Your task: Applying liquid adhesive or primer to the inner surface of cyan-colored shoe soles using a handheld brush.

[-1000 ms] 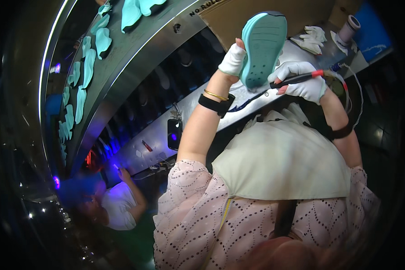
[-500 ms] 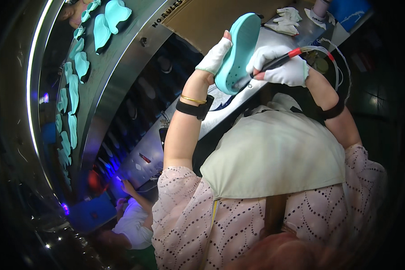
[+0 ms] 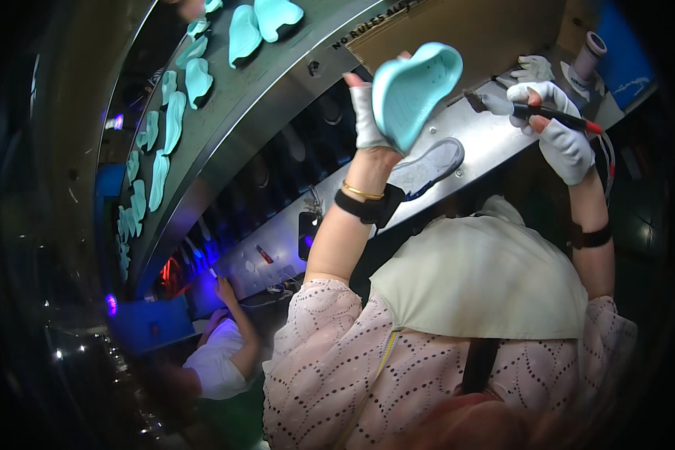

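The left hand (image 3: 367, 120), in a white glove with bare fingertips, is clamped on a turquoise shoe sole (image 3: 409, 97); most of its fingers are hidden behind the sole. The sole is raised above the metal bench (image 3: 495, 146), tilted, its hollow side in view. The right hand (image 3: 562, 146), gloved likewise, has thumb and fingers pinched together on the black handle of a brush (image 3: 555, 115). The dark bristles point toward the sole, near it but apart.

Below the sole, a grey shoe-shaped piece (image 3: 433, 166) lies by the bench's near edge. White gloves (image 3: 535, 69) and a pinkish cylinder (image 3: 586, 54) sit near the bench's right end. A phone (image 3: 306, 236) is at the near edge, left of the left forearm. Beyond the bench's far edge, a belt (image 3: 225, 97) carries more turquoise pieces (image 3: 174, 124).
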Available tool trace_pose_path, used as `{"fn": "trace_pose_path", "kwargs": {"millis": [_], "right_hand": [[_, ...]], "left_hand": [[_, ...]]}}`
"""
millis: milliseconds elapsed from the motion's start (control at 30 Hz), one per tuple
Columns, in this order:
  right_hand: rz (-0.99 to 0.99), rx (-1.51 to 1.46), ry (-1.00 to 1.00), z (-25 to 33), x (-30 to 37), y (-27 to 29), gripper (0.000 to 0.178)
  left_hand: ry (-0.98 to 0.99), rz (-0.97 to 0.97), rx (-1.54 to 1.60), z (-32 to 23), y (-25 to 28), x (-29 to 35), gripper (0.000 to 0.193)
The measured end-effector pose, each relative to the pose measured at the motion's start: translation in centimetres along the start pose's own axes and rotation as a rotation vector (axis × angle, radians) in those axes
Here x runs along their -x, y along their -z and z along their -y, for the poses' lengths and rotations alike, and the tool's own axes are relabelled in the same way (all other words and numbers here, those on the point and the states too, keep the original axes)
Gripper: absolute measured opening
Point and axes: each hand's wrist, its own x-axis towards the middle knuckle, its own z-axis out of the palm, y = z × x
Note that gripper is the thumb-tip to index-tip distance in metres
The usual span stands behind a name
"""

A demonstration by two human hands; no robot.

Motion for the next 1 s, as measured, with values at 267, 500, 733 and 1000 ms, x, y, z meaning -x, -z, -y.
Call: {"fn": "trace_pose_path", "kwargs": {"millis": [267,500,733,1000], "right_hand": [[-0.286,0.363,-0.033,-3.4,0.5,-0.6,0.009],[-0.368,0.323,0.3,-6.5,-2.6,-0.8,0.008],[-0.254,0.253,0.067,-5.5,-0.8,-1.5,0.012],[-0.106,0.365,-0.024,-6.3,1.1,-2.3,0.01]], "left_hand": [[0.244,-0.011,0.276,6.9,2.7,1.6,0.054],[0.208,0.141,0.179,9.8,3.1,0.2,0.07],[0.165,-0.004,0.17,9.0,1.5,1.5,0.069],[-0.004,-0.145,0.082,8.8,2.3,0.5,0.067]]}}
